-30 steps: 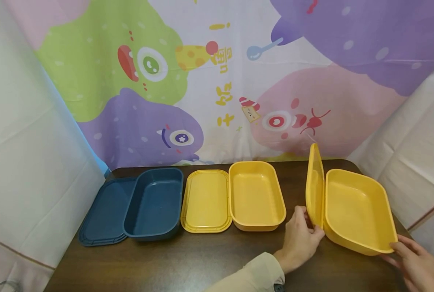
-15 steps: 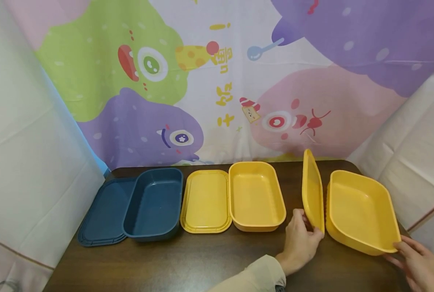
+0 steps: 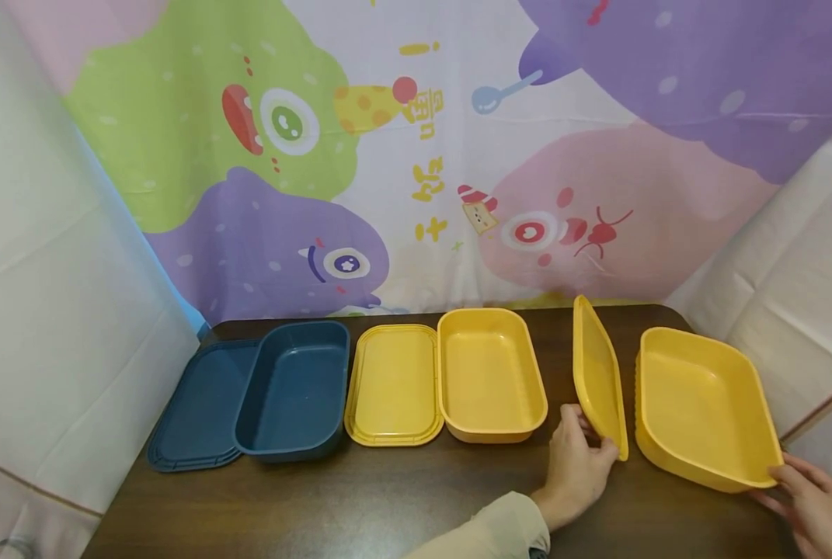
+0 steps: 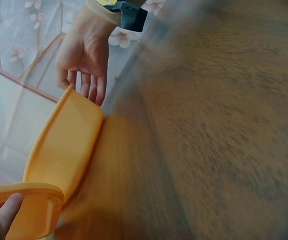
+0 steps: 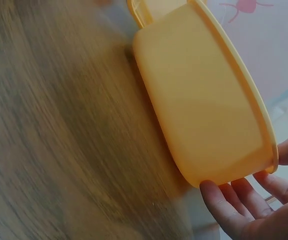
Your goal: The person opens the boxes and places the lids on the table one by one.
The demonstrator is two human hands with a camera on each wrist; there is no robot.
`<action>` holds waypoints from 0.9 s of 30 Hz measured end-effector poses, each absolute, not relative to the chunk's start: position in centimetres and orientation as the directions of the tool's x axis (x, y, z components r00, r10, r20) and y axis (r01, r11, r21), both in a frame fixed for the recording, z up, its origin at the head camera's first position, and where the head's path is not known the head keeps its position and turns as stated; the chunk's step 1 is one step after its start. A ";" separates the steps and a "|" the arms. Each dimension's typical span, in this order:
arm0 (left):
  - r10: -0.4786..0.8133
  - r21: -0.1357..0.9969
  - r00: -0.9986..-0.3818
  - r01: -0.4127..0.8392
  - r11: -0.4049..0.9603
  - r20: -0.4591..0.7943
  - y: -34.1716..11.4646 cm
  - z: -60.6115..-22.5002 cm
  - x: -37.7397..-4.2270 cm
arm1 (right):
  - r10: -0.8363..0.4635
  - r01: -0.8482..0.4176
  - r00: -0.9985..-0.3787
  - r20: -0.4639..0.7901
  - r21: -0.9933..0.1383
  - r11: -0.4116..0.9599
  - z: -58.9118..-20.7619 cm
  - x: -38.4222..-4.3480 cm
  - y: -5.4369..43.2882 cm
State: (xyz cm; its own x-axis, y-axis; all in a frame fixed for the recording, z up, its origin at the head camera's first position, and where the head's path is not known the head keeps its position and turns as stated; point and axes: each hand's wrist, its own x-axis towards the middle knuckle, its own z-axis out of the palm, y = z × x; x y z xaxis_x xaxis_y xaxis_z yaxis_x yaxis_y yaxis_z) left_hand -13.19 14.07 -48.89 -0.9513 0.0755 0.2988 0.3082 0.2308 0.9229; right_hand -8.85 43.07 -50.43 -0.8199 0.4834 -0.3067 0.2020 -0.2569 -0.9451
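My left hand pinches the near end of a yellow lid, which stands on edge, leaning left. To its right is a deep yellow food box without a cover, turned at an angle. At the box's near right corner my right hand grips the rim. In the right wrist view, the thumb is on the rim and the fingers lie against the box's outer wall. The left wrist view shows the left thumb on the lid, with the box behind it.
Left of the hands, a yellow box stands beside a flat yellow lid. Farther left, a dark blue box partly overlaps a dark blue lid. A patterned cloth hangs behind the brown table.
The box has shifted right with the right hand, widening the gap to the lid. The lid's far end has swung left and lower, while its near end stays in the left hand.
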 end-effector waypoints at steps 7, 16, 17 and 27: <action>0.055 0.928 -0.954 0.298 0.224 0.294 14.2 -49.1 -13.3 | 0.560 0.338 -0.714 -0.420 -0.907 -0.251 -50.2 -9.6 43.1; 0.075 0.956 -0.974 0.223 0.192 0.212 14.2 -49.2 -12.9 | 0.526 0.252 -0.766 -0.370 -0.925 -0.283 -50.6 -9.2 43.6; 0.077 0.960 -0.976 0.213 0.179 0.202 14.2 -49.2 -12.9 | 0.538 0.264 -0.753 -0.379 -0.923 -0.280 -50.6 -9.2 43.6; 0.056 0.970 -0.986 0.165 0.180 0.157 14.0 -49.5 -12.8 | 0.562 0.285 -0.734 -0.383 -0.924 -0.257 -50.3 -9.1 43.5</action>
State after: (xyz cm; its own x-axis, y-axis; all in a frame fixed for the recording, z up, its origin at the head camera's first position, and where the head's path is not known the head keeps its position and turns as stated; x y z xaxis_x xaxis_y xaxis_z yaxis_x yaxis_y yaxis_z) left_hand -12.81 14.02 -49.52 -0.9860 0.0565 0.1570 0.1647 0.1803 0.9697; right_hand -9.12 43.49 -50.25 -0.7335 0.5618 -0.3825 0.2850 -0.2568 -0.9235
